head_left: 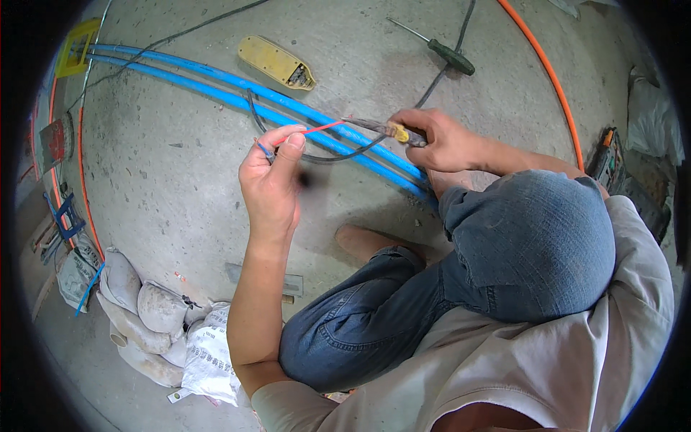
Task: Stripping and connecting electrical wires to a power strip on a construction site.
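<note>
My left hand [272, 176] is closed in a pinch on a thin red wire [324, 127], whose far end points to the right. A short blue wire end [263, 149] sticks out beside its fingers. My right hand [448, 142] is wrapped round dark long-nose pliers [380, 127] with yellow on the handles. The pliers' tips are at the free end of the red wire; I cannot tell whether they bite on it. Below both hands, a dark grey cable [327, 158] loops over two blue pipes [360, 160] on the floor.
A yellow elongated case [276, 62] and a green-handled screwdriver [451, 57] lie beyond the pipes. An orange conduit [548, 66] curves at the right. Stuffed sacks [137, 309] sit at the lower left, near a flat metal plate [291, 283]. A yellow box [76, 47] meets the pipes' far ends.
</note>
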`<state>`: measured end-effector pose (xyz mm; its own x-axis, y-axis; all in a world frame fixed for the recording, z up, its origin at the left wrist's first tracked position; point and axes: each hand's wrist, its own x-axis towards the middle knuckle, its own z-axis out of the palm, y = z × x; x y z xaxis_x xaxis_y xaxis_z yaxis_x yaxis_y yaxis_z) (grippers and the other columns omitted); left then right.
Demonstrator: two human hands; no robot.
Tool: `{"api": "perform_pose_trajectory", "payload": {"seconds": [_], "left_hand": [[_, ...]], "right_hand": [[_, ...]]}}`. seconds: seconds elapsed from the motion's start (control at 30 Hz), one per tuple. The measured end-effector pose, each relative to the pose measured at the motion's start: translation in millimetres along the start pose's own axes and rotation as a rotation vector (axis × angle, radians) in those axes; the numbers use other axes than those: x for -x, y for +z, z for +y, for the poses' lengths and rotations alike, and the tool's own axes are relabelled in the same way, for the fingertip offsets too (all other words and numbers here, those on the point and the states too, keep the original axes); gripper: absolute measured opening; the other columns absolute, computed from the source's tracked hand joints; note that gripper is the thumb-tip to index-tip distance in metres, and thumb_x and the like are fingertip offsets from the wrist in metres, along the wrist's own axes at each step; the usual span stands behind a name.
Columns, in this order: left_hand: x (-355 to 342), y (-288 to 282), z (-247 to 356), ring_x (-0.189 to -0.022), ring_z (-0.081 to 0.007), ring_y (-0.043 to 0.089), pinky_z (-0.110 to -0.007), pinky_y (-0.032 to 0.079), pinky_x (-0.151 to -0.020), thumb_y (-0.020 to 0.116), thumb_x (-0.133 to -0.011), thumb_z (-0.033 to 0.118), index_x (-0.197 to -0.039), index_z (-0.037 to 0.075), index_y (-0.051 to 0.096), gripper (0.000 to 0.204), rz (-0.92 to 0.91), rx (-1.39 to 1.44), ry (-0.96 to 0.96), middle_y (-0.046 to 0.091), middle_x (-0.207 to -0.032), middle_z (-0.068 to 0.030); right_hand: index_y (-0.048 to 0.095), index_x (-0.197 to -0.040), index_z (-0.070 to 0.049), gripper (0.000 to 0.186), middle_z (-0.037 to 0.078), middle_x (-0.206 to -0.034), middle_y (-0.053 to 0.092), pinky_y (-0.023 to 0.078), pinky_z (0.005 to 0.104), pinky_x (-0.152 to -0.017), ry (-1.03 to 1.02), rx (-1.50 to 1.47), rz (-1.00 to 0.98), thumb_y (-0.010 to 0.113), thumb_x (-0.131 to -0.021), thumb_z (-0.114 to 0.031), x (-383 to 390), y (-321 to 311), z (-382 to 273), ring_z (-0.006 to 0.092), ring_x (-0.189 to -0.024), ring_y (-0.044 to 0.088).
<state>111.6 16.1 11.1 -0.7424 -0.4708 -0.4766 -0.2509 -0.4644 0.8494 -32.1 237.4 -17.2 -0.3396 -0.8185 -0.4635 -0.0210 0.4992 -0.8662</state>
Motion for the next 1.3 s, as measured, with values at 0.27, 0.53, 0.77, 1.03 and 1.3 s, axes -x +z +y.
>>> {"api": "perform_pose_trajectory", "payload": {"seconds": [0.27,0.53,0.77,1.03,1.3], "left_hand": [[-5.0,-5.1,0.0,-0.048,-0.0027,0.037,-0.019,0.029,-0.043,0.060,-0.092,0.011,-0.101,-0.002,0.061,0.015,-0.037,0.085,-0.118,0.057,-0.079,-0.0027],[-15.2,-4.0,-3.0,-0.059,-0.0033,0.043,-0.018,0.029,-0.050,0.062,-0.090,0.012,-0.108,-0.001,0.062,0.022,-0.085,0.068,-0.245,0.055,-0.079,0.0013],[-12.8,-7.9,-5.2,-0.072,-0.0063,0.049,-0.020,0.038,-0.062,0.052,-0.092,0.012,-0.122,-0.004,0.055,0.035,-0.158,0.001,-0.265,0.056,-0.087,-0.0001],[-6.7,-8.5,-8.3,-0.067,-0.0062,0.050,-0.020,0.040,-0.061,0.047,-0.095,0.014,-0.115,-0.003,0.057,0.029,-0.257,-0.414,-0.273,0.058,-0.080,-0.0009],[-4.0,5.0,-4.7,-0.058,-0.0060,0.047,-0.022,0.038,-0.054,0.046,-0.096,0.018,-0.096,-0.001,0.059,0.023,-0.338,-0.471,-0.281,0.054,-0.069,0.0003]], "right_hand": [[0.060,-0.104,-0.001,0.032,0.005,-0.086,0.063,0.048,0.0259,-0.065,0.278,-0.753,-0.456,0.061,-0.071,-0.001,1.0,-3.6,-0.1,0.0098,-0.074,0.059],[0.061,-0.108,-0.003,0.036,0.007,-0.091,0.063,0.047,0.0300,-0.070,0.343,-0.154,-0.258,0.055,-0.073,-0.010,-5.1,-5.8,2.0,0.0136,-0.085,0.056],[0.049,-0.121,0.004,0.051,0.013,-0.110,0.060,0.056,0.0353,-0.076,0.533,-0.908,-0.123,0.051,-0.071,-0.004,-23.0,-1.9,23.7,0.0214,-0.090,0.060],[0.050,-0.123,0.003,0.048,0.019,-0.111,0.059,0.049,0.0377,-0.089,0.117,0.188,-0.206,0.054,-0.078,-0.013,-22.4,9.6,-5.4,0.0323,-0.099,0.061],[0.054,-0.117,-0.001,0.044,0.021,-0.094,0.062,0.050,0.0448,-0.081,-0.145,0.627,0.028,0.059,-0.075,-0.013,-19.2,9.8,-16.9,0.0370,-0.094,0.061]]}}
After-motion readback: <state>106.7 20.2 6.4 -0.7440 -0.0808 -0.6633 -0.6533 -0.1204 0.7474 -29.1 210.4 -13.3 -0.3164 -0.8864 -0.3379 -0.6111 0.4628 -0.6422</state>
